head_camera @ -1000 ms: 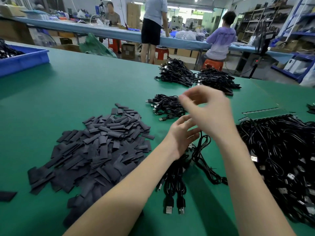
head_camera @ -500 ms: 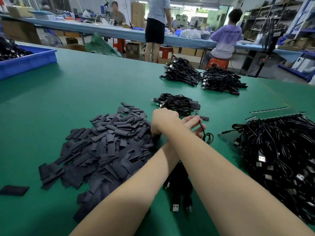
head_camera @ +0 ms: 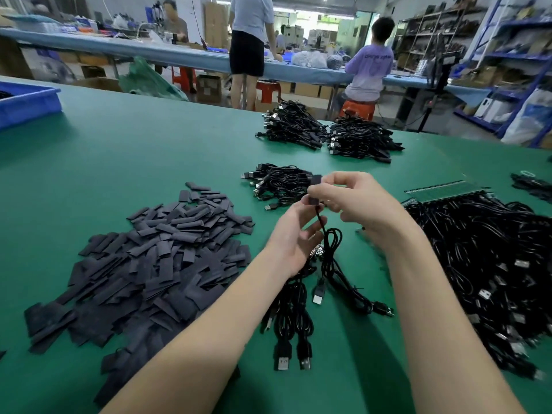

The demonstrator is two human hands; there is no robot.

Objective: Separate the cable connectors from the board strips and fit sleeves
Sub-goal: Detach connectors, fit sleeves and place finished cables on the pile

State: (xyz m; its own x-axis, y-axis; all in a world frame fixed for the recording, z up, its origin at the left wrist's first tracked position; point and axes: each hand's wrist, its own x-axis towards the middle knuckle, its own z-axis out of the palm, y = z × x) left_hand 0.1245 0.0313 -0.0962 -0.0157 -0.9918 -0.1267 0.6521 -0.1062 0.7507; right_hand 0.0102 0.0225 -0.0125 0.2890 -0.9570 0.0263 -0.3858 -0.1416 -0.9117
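Observation:
My left hand pinches a thin black cable near its top end, and the cable's USB plug hangs down over the table. My right hand pinches a short black sleeve at that same cable end, just above my left fingertips. A wide heap of flat black sleeves lies to the left. To the right lies a large mass of black cables still joined to green board strips. A few loose cables lie under my wrists.
Three bundles of finished cables lie further back on the green table. A blue bin stands at the far left. Three people work at a long bench behind.
My right hand reached across to the sleeve heap, then came back with a sleeve. Both hands now meet at the cable end above the table.

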